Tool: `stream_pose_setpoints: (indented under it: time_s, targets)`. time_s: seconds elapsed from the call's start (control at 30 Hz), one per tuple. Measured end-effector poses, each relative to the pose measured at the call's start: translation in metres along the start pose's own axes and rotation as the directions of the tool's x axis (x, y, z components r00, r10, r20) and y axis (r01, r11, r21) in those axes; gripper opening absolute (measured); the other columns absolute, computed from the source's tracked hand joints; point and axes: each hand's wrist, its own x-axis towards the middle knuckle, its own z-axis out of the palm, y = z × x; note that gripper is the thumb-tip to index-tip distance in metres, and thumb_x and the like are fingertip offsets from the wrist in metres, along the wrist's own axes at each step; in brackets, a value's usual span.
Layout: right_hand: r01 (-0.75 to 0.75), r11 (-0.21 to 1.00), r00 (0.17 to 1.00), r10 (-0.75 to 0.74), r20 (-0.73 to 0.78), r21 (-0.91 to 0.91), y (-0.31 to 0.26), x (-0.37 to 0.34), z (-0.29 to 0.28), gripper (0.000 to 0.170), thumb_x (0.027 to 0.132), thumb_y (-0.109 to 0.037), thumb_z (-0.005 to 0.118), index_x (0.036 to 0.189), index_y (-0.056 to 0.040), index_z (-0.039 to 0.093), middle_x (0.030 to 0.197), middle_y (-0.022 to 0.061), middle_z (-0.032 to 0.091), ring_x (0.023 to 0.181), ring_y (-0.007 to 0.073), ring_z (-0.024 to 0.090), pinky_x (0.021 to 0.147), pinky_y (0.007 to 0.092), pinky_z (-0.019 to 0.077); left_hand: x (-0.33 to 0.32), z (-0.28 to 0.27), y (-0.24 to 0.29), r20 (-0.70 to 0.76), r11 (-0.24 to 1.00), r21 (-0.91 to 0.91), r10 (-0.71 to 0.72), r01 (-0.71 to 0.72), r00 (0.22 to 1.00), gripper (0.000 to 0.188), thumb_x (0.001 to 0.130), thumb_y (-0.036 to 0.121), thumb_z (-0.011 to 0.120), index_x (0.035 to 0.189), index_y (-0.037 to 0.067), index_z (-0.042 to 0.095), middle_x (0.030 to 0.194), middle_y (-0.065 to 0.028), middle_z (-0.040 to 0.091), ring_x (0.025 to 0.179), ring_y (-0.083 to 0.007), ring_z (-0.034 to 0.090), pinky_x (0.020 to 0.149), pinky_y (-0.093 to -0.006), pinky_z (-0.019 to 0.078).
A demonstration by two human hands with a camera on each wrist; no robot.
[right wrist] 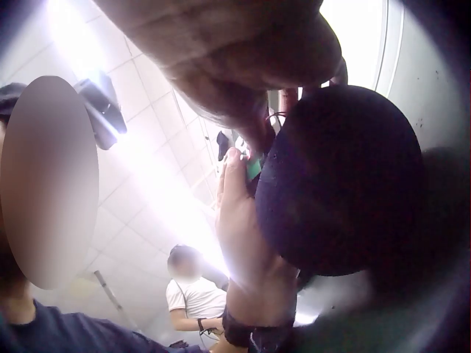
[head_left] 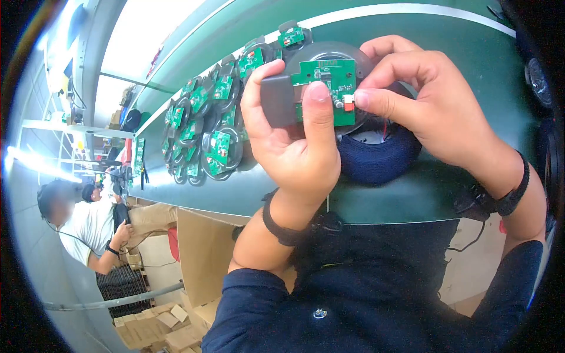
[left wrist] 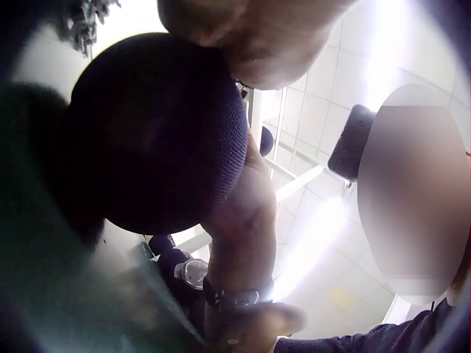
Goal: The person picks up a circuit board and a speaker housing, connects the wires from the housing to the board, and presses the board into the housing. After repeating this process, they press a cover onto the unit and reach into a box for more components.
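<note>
My left hand (head_left: 309, 138) grips a dark round plastic cover with a green circuit board (head_left: 335, 76) on it, thumb lying over the board. A small white-and-red connector (head_left: 349, 103) sits at the board's right edge. Thumb and index finger of my right hand (head_left: 432, 97) pinch right beside that connector, at the end of a thin wire lead; the pinched end is hidden by the fingertips. A red wire (head_left: 385, 129) rises from a round navy fabric-covered speaker body (head_left: 379, 159) below the hands. Both wrist views show this speaker body (left wrist: 158, 136) large and dark in front.
Several similar round covers with green boards (head_left: 218, 147) lie clustered on the green table (head_left: 271, 197) to the left. Cardboard boxes (head_left: 147, 326) stand on the floor at lower left. Another person (head_left: 88, 235) is farther off on the left. Dark round items (head_left: 538, 82) line the right edge.
</note>
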Motion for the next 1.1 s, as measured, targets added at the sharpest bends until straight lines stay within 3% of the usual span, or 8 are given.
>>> stream_pose_setpoints:
  time_s: [0.2, 0.3, 0.4, 0.47, 0.57, 0.9, 0.97, 1.1]
  targets:
    - [-0.018, 0.999, 0.999, 0.019, 0.027, -0.043, 0.000, 0.002, -0.001, 0.011, 0.087, -0.011, 0.075, 0.088, 0.0006, 0.072, 0.115, 0.0100, 0.060, 0.105, 0.0166, 0.058, 0.090, 0.0287, 0.0465, 0.000, 0.000, -0.003, 0.028, 1.000, -0.025, 0.014, -0.014, 1.000, 0.043, 0.097, 0.015, 0.068, 0.133, 0.002, 0.047, 0.103, -0.0043, 0.060, 0.090, -0.0109, 0.057, 0.082, -0.0240, 0.0459]
    - [-0.093, 0.995, 0.991, 0.095, 0.090, -0.022, -0.007, 0.005, -0.004, 0.012, 0.087, -0.011, 0.075, 0.087, 0.0007, 0.072, 0.112, 0.0093, 0.060, 0.105, 0.0165, 0.057, 0.092, 0.0291, 0.0453, 0.000, 0.002, -0.003, -0.032, 0.993, -0.090, -0.085, 0.082, 0.996, 0.047, 0.096, 0.011, 0.068, 0.135, 0.002, 0.043, 0.097, -0.0047, 0.063, 0.083, -0.0088, 0.059, 0.075, -0.0220, 0.0475]
    - [-0.030, 0.998, 0.997, 0.033, 0.067, -0.048, -0.007, 0.004, -0.008, 0.013, 0.085, -0.011, 0.075, 0.086, 0.0009, 0.072, 0.110, 0.0094, 0.061, 0.104, 0.0170, 0.057, 0.093, 0.0290, 0.0442, -0.001, 0.000, -0.005, -0.049, 0.996, -0.031, -0.083, 0.081, 0.995, 0.046, 0.097, 0.014, 0.068, 0.134, 0.002, 0.044, 0.096, -0.0035, 0.062, 0.082, -0.0078, 0.057, 0.073, -0.0211, 0.0463]
    - [0.029, 0.985, 0.999, -0.023, 0.037, -0.171, -0.008, 0.003, -0.009, 0.014, 0.083, -0.012, 0.077, 0.084, 0.0008, 0.072, 0.109, 0.0102, 0.061, 0.105, 0.0189, 0.058, 0.094, 0.0297, 0.0433, -0.002, -0.002, -0.006, -0.019, 0.999, -0.023, -0.046, 0.046, 0.999, 0.046, 0.097, 0.015, 0.068, 0.134, 0.003, 0.044, 0.096, -0.0032, 0.061, 0.082, -0.0072, 0.056, 0.073, -0.0205, 0.0458]
    - [0.019, 0.974, 1.000, -0.013, 0.027, -0.228, -0.008, 0.003, -0.010, 0.015, 0.081, -0.013, 0.077, 0.083, 0.0006, 0.072, 0.109, 0.0112, 0.061, 0.106, 0.0207, 0.058, 0.095, 0.0310, 0.0424, -0.002, 0.001, -0.003, -0.021, 0.998, -0.033, -0.054, 0.053, 0.998, 0.046, 0.097, 0.015, 0.068, 0.134, 0.003, 0.044, 0.097, -0.0036, 0.061, 0.083, -0.0073, 0.056, 0.073, -0.0206, 0.0458]
    - [0.091, 0.983, 0.993, -0.101, -0.060, -0.159, 0.003, -0.001, 0.002, 0.013, 0.083, -0.012, 0.077, 0.087, -0.0004, 0.072, 0.117, 0.0123, 0.059, 0.108, 0.0213, 0.058, 0.095, 0.0312, 0.0426, 0.003, 0.004, -0.005, -0.060, 1.000, -0.028, 0.006, -0.007, 0.998, 0.047, 0.099, 0.015, 0.065, 0.137, 0.003, 0.041, 0.099, -0.0052, 0.062, 0.084, -0.0090, 0.058, 0.074, -0.0221, 0.0476]
    - [0.206, 0.967, 0.971, -0.221, -0.088, -0.152, 0.008, -0.001, 0.006, 0.010, 0.085, -0.009, 0.075, 0.088, -0.0003, 0.072, 0.119, 0.0125, 0.060, 0.109, 0.0215, 0.058, 0.094, 0.0314, 0.0439, 0.003, 0.003, -0.004, -0.047, 0.999, -0.051, -0.022, 0.020, 0.999, 0.047, 0.099, 0.014, 0.065, 0.138, 0.003, 0.041, 0.099, -0.0055, 0.062, 0.084, -0.0089, 0.058, 0.075, -0.0221, 0.0476]
    - [0.213, 0.952, 0.970, -0.233, -0.069, -0.218, 0.005, -0.002, 0.005, 0.009, 0.085, -0.007, 0.074, 0.090, -0.0003, 0.071, 0.121, 0.0130, 0.060, 0.110, 0.0223, 0.059, 0.094, 0.0318, 0.0447, 0.002, 0.000, -0.006, -0.052, 1.000, -0.016, -0.022, 0.021, 0.998, 0.047, 0.099, 0.013, 0.064, 0.138, 0.003, 0.040, 0.099, -0.0056, 0.062, 0.084, -0.0090, 0.058, 0.074, -0.0222, 0.0475]
